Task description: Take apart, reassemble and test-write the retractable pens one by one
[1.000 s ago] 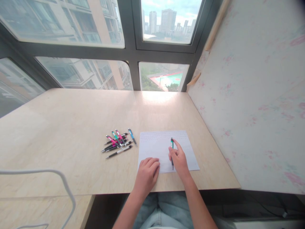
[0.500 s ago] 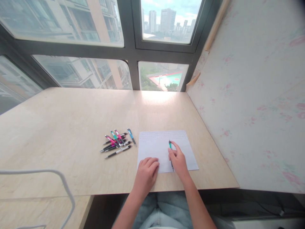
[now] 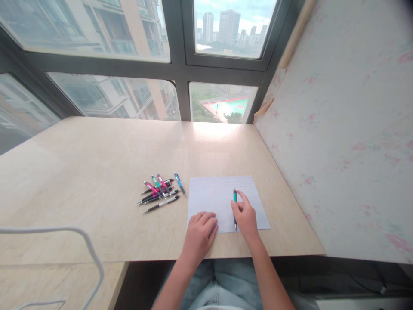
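A sheet of white paper [image 3: 211, 198] with lines of faint writing along its far edge lies on the desk. My left hand [image 3: 201, 230] rests on its near left corner, palm down, with the fingers lying together and loosely bent. Held between the thumb and fingers of my right hand [image 3: 245, 217] is a green and black pen [image 3: 235, 196]. Its clip end points away from me and its dark tip points back toward me, over the paper. My right hand covers the pen's middle. I cannot tell whether the pen touches the sheet.
Left of the paper, several pens [image 3: 156, 191] in pink, green, black and white lie in a pile. A blue pen [image 3: 180, 184] lies between pile and sheet. A white cable [image 3: 80, 234] loops at the left. Windows and a papered wall [image 3: 342, 150] border the desk [image 3: 106, 159].
My right hand has shifted slightly to the right, and the green pen in it has swung a little. My left hand stays in place on the paper. The view has moved slightly.
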Demonstrator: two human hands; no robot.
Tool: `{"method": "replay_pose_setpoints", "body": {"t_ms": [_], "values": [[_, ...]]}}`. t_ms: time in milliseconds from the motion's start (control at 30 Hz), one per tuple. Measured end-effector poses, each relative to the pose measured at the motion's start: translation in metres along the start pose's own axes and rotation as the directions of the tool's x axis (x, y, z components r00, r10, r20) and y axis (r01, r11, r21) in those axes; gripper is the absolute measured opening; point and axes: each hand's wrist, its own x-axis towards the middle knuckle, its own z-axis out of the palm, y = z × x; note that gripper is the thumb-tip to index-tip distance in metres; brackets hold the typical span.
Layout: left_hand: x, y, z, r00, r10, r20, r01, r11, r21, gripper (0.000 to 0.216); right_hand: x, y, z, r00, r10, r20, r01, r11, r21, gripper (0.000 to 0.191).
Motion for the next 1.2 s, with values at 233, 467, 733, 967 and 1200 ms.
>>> {"method": "replay_pose_setpoints", "body": {"t_ms": [233,467,733,967,1200], "values": [[0.000,-0.001,0.001,1.000,-0.008,0.003,0.008,1.000,-0.003,0.011,0.014,0.008,0.000,0.984,-0.176,0.005,0.167,0.926,-0.338,0.044],[0.000,-0.001,0.000,1.000,-0.018,0.015,0.018,1.000,-0.017,0.011,0.027,0.009,-0.004,0.981,-0.191,0.037,0.183,0.841,-0.508,0.042],[0.000,-0.004,0.003,1.000,-0.010,0.008,0.010,1.000,-0.020,0.012,0.043,0.024,-0.038,0.998,-0.011,-0.054,0.005,0.994,-0.108,0.045],[0.001,-0.004,0.003,1.000,0.000,-0.007,0.000,1.000,-0.016,0.012,0.042,0.027,-0.045,0.972,0.235,0.008,-0.229,0.940,0.253,0.054],[0.000,-0.006,0.003,1.000,-0.002,0.008,0.002,1.000,-0.013,0.012,0.043,0.047,-0.089,0.991,0.108,-0.081,-0.122,0.970,-0.208,0.032]]}}
